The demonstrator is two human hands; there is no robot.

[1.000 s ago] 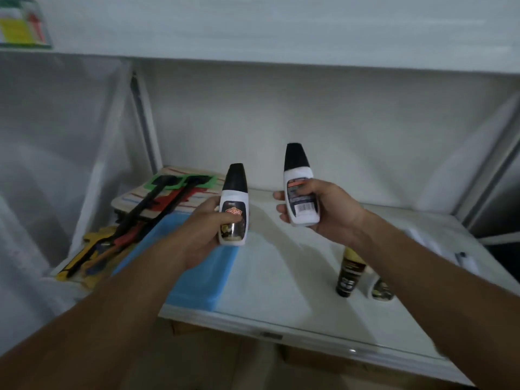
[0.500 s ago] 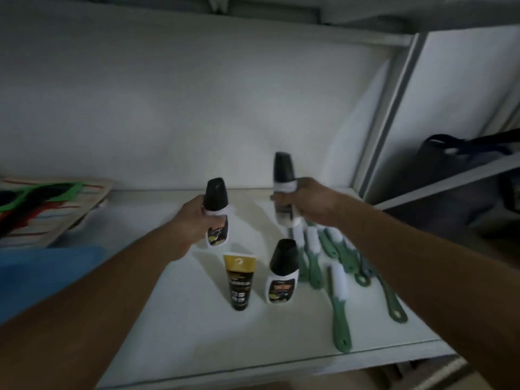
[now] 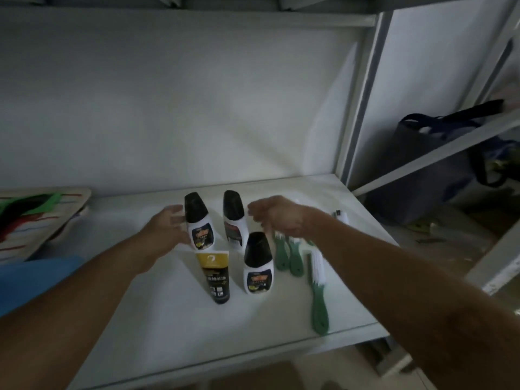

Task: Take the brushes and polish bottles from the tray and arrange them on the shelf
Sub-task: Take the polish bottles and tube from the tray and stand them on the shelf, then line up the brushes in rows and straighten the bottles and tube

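Observation:
Three white polish bottles with black caps stand on the white shelf (image 3: 157, 327): one at the back left (image 3: 198, 220), one at the back middle (image 3: 233, 218), one nearer the front (image 3: 258, 263). A black and gold tube (image 3: 216, 274) stands cap down in front of them. My left hand (image 3: 168, 226) is open just left of the back left bottle, fingers apart. My right hand (image 3: 277, 216) hovers open right of the back middle bottle, above several green brushes with white bristles (image 3: 289, 256). One long green brush (image 3: 318, 294) lies by the shelf's right edge.
A blue tray edge (image 3: 31, 280) and a striped board with black, red and green tools (image 3: 33, 215) lie at the left. A grey upright post (image 3: 360, 108) bounds the shelf on the right; a dark bag (image 3: 433, 161) sits behind it.
Both hands have let go of the two bottles, which now stand at the back of the shelf. The fingers have opened and drawn slightly away to each side.

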